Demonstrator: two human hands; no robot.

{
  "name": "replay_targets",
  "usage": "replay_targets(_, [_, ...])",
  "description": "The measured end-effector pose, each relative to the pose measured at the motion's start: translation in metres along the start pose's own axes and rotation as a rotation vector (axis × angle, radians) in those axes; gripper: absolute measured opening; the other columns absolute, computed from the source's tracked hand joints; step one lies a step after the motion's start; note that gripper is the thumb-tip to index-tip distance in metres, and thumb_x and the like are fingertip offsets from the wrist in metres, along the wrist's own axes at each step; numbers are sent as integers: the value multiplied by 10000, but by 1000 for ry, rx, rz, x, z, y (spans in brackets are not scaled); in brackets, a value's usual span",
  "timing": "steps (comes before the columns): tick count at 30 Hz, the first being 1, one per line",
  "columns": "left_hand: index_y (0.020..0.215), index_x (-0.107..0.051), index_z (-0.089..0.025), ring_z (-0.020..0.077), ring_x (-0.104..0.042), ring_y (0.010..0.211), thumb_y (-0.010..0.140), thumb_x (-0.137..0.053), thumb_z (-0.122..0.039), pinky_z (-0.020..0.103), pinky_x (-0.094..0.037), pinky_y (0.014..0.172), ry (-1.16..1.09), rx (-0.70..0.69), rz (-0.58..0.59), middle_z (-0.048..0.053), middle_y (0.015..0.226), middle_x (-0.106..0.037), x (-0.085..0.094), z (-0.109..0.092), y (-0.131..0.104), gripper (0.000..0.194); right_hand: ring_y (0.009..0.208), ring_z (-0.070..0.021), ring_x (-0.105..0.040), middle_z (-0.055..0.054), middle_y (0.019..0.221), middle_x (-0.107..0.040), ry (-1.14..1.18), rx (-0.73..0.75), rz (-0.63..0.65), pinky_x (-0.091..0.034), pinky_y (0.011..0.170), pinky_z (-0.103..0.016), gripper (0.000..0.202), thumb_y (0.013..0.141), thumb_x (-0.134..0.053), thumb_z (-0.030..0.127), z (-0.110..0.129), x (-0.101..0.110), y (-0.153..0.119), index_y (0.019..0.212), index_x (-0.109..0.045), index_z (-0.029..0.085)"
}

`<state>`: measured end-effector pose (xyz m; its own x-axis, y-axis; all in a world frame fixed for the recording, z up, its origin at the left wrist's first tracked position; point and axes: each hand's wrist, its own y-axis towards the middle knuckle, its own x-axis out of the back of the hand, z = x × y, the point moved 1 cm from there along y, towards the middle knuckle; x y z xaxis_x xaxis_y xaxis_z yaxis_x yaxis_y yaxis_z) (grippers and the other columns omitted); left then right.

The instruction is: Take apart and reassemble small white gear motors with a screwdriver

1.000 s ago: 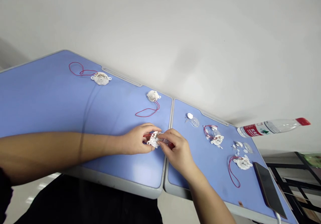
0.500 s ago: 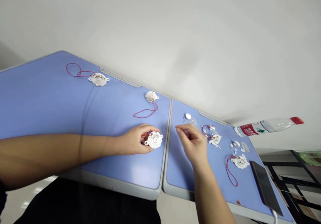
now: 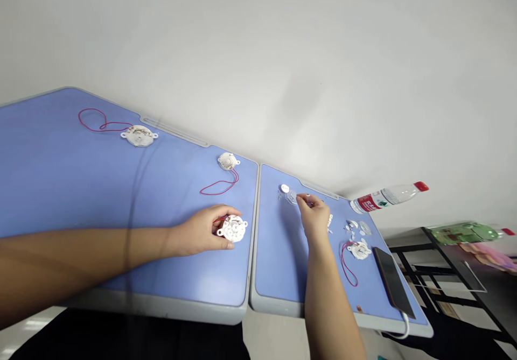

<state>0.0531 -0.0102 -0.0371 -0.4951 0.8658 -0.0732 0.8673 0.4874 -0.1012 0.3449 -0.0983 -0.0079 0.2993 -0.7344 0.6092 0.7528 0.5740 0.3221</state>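
My half-curled left hand [image 3: 204, 230] is gripping 1 round white red-wired plastic unit [image 3: 233, 229]. 1 clear round plastic cover [image 3: 290, 198] is lying just left of my nearly closed right hand [image 3: 315, 216]; I can't tell if it's gripping anything.

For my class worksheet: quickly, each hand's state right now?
Left hand: closed, gripping a white round part.
Right hand: curled near a clear disc; whether holding anything cannot be told.

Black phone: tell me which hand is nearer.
Right. The right hand is left of the phone, over the right tabletop; the left hand is farther left, over the left tabletop.
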Motion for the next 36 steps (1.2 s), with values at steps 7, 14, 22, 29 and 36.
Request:
replay_targets(7, [1146,-535,-180,238,-615,1051,560,-786,-202,387,-488,930,-3,17,6,50,1082,-622,1,1,0,638,696,-198,-595,-45,778,-704,-193,103,238,-428,647,-289,186,697,-596,299,7,-18,8,759,-725,180])
replay_targets(14, [1144,-545,-187,222,-628,996,563,-784,-177,365,-500,878,-23,21,27,35,1016,-643,-1,-1,-1,628,734,-185,-572,-48,849,-649,-392,203,282,-344,605,-263,221,770,-539,170,5,-33,3,851,-739,215])
replay_targets(22, [1151,-536,-196,209,-620,1002,581,-786,-169,356,-498,880,-36,28,54,30,1023,-641,0,-5,-2,623,689,-177,-543,-74,883,-637,-392,240,262,-277,550,-273,216,784,-518,174,3,-37,-3,832,-727,195])
replay_targets(29, [1157,-536,-183,220,-611,1002,581,-778,-187,369,-487,879,-18,41,63,42,1027,-633,-1,-6,-4,625,714,-190,-546,-81,875,-643,-186,236,272,-378,637,-294,170,768,-549,277,16,-28,-15,802,-680,173])
replay_targets(36, [1154,-554,-189,219,-619,993,590,-777,-169,359,-494,861,6,3,53,43,1041,-638,0,-8,-5,607,578,-132,-458,-13,703,-612,190,174,533,-385,563,-269,222,790,-616,391,59,-23,-58,813,-703,189])
